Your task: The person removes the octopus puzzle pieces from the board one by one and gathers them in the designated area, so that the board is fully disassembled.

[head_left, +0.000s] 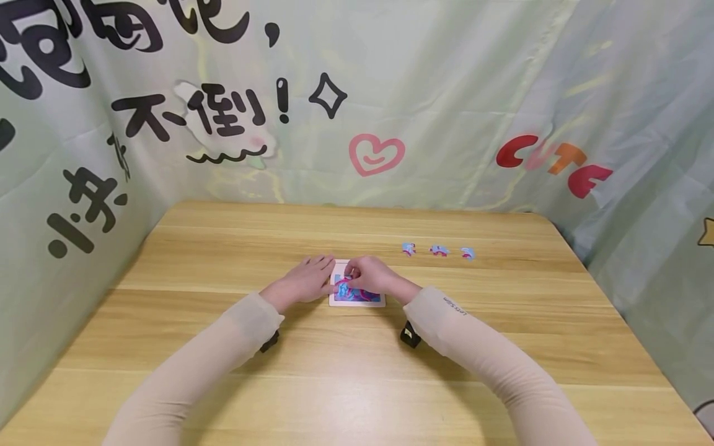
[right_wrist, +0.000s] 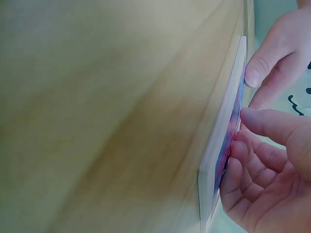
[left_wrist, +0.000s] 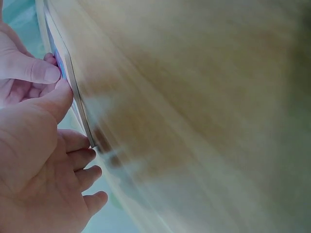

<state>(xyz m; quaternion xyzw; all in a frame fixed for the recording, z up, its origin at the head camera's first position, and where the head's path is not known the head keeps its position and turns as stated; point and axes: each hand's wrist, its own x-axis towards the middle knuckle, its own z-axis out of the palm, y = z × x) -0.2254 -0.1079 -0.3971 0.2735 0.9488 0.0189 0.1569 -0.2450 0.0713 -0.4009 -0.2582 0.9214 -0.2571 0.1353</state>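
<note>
From where I stand, a small puzzle board (head_left: pixel 357 304), pale-bordered with a blue and pink picture, lies flat on the wood-grained surface (head_left: pixel 346 378), between the person's hands.

The left hand (head_left: pixel 304 280) is spread, fingers extended and relaxed, at the board's left edge; its thumb reaches onto the board. It has hold of nothing that I can see.

The right hand (head_left: pixel 370 275) is over the upper right part of the board, fingers bent and thumb extended, tips at the picture. Whether a piece is between them I cannot tell.

Three loose puzzle pieces (head_left: pixel 439 250) lie in a spaced row beyond the right hand, apart from the board. A pale printed curtain (head_left: pixel 446 105) stands behind the surface.
</note>
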